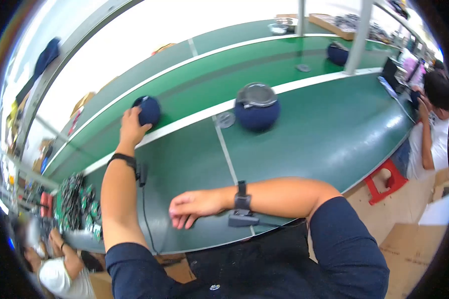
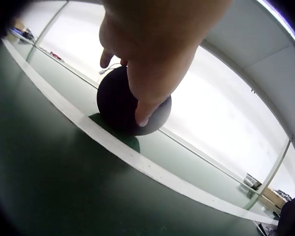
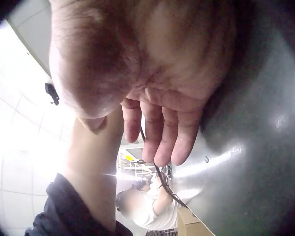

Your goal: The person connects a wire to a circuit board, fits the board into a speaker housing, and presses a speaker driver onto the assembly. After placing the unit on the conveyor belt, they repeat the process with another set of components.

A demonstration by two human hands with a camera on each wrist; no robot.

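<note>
A dark blue round object (image 1: 151,110) stands on the green belt beyond the white strip, and my left hand (image 1: 131,130) grips it from above. In the left wrist view the same object (image 2: 113,101) looks nearly black, with the thumb of my left hand (image 2: 155,64) lying against its side. My right hand (image 1: 197,204) is over the near part of the green table, fingers loosely bent. The right wrist view shows the palm side of that right hand (image 3: 157,73), holding nothing. Another blue round object (image 1: 257,117) with a grey lid-like top sits on the table right of centre.
A grey disc (image 1: 226,119) lies beside the second blue object. Farther right are another dark blue object (image 1: 337,54) and a metal post (image 1: 359,37). Cables and green boards (image 1: 75,204) are heaped at left. People sit at both sides; a red stool (image 1: 385,182) stands at right.
</note>
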